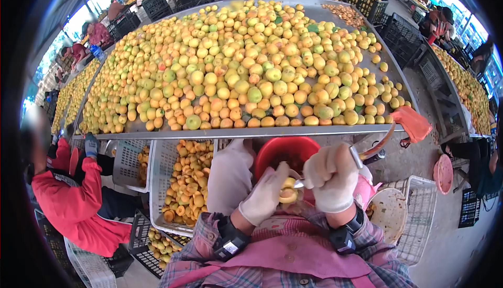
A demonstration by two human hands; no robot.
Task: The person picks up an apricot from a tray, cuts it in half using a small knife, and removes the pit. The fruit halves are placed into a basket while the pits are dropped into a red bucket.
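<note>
My left hand (265, 194), in a white glove, is closed around a cut yellow apricot (287, 195). My right hand (331, 175), also gloved, is wrapped round a small hand tool with a metal tip (298, 184), which meets the fruit. The tool's other metal end (356, 157) sticks out past my fist. Both hands are over my lap, just in front of a red bucket (280, 142) partly hidden by them. Beyond it, a metal sorting table (236, 132) carries a large heap of whole apricots (241, 73).
Left of my legs stands a white crate (157, 183) of apricot halves (187, 183). A black crate (140, 241) holds more fruit. A co-worker in red (78, 199) sits at the left. On my right are a pale basin (390, 212), a white crate (420, 220) and a pink basin (443, 174).
</note>
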